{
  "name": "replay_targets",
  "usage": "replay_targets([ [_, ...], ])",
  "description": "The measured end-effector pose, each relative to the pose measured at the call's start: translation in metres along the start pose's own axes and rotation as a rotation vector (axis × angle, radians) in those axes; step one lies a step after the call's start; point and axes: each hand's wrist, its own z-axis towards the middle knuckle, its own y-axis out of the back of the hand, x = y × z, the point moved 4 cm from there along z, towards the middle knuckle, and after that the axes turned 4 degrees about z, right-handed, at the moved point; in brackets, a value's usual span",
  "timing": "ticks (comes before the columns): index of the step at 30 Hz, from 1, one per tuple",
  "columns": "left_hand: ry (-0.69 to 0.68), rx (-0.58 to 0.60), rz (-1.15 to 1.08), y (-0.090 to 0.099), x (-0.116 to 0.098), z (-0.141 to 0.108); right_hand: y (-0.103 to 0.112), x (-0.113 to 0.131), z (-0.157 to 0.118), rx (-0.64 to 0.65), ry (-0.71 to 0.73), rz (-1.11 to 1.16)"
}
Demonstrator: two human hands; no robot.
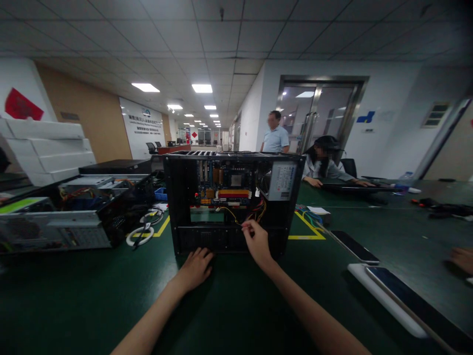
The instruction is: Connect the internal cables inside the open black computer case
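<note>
An open black computer case (199, 241) stands on the green table in front of me. Inside it are a motherboard (225, 180) and, at upper right, a power supply (283, 180). My right hand (256, 240) is at the case's lower opening, its thumb and forefinger pinched on a thin yellow cable (232, 213). The cable runs left to a small pale plug (218, 209) below the board. My left hand (197, 266) rests on the table by the lower front edge of the case, fingers spread, holding nothing.
Another opened computer case (81, 231) lies at left, with coiled cables (140, 235) beside it and white boxes (55, 153) behind. Phones (354, 245) and a white slab (386, 301) lie at right. One person sits across the table; another stands behind. A hand (463, 259) shows at far right.
</note>
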Motion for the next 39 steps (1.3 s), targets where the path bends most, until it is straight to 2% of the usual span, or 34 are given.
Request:
replay_targets([
  [4,0.003,-0.004,-0.006,-0.001,0.001,0.0,0.002,0.002,-0.045,0.155,0.136,-0.205],
  [8,-0.015,-0.019,-0.004,0.001,0.0,-0.001,-0.005,-0.007,-0.072,0.374,0.138,-0.259],
  [14,-0.007,-0.017,0.005,0.002,-0.001,0.0,-0.022,-0.011,-0.085,0.638,0.188,-0.31],
  [19,-0.001,-0.024,0.02,0.001,-0.002,-0.001,-0.025,-0.008,-0.081,0.685,0.21,-0.292],
  [25,-0.01,-0.034,0.032,0.003,-0.002,-0.001,-0.015,0.005,-0.053,0.582,0.203,-0.216],
  [31,-0.012,-0.019,0.019,0.003,-0.002,0.0,-0.006,0.018,0.006,0.378,0.196,-0.118],
  [35,-0.013,-0.027,0.011,0.002,-0.002,0.0,-0.016,0.015,0.046,0.32,0.165,-0.114],
  [39,-0.007,-0.01,0.011,0.002,-0.001,-0.001,-0.039,-0.003,0.075,0.363,0.0,-0.138],
])
